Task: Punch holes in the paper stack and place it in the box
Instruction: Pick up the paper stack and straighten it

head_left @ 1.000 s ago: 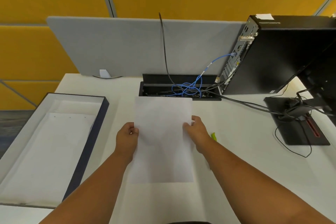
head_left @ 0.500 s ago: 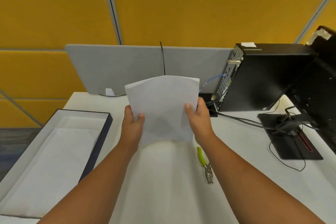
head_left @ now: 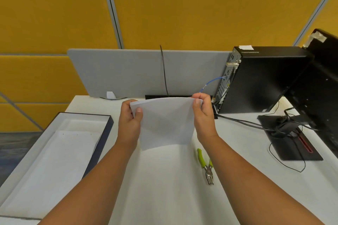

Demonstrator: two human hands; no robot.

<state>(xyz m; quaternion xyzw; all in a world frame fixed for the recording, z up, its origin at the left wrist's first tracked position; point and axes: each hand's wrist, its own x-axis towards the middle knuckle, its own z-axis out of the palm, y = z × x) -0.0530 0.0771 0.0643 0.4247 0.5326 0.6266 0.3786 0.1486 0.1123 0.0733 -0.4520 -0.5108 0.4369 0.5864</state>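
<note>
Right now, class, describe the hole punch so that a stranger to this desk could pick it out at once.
Start at the white desk and find the person's right hand gripping the paper stack. Just below that wrist, the hole punch lies flat on the desk, untouched. It is plier-shaped, with lime-green handles and metal jaws, the only green thing there.

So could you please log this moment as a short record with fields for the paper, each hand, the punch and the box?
paper stack: held upright above the desk, top edge bowed
left hand: grips the stack's left edge
right hand: pinches the stack's top right corner
hole punch: lying on the desk, untouched, green handles
box: open, at left, paper already inside
</note>
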